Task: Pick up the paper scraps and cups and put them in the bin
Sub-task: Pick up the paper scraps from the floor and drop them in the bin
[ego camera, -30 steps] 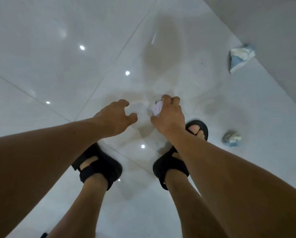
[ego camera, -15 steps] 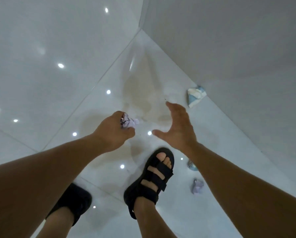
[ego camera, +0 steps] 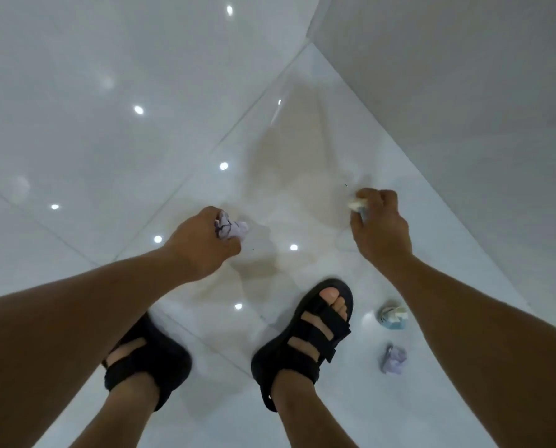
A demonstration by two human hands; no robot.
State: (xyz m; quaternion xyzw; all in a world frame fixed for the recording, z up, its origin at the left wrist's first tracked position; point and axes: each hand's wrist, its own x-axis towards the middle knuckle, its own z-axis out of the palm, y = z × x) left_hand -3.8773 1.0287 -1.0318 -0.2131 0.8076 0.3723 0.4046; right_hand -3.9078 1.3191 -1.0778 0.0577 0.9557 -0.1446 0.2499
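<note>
Gripping 1 crumpled scrap (ego camera: 230, 230) each, both hands.

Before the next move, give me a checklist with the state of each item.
1. Left hand grips a crumpled lilac paper scrap: ok.
2. Right hand is closed on a pale item by the wall: ok; whether it is a cup or paper, cannot tell.
3. Floor cleared: not ok; a blue and white crumpled piece and a lilac paper ball lie beside the right sandal.
4. Bin located: cannot tell, none in view.
5. A free hand for the leftovers: not ok, both are full.
</note>
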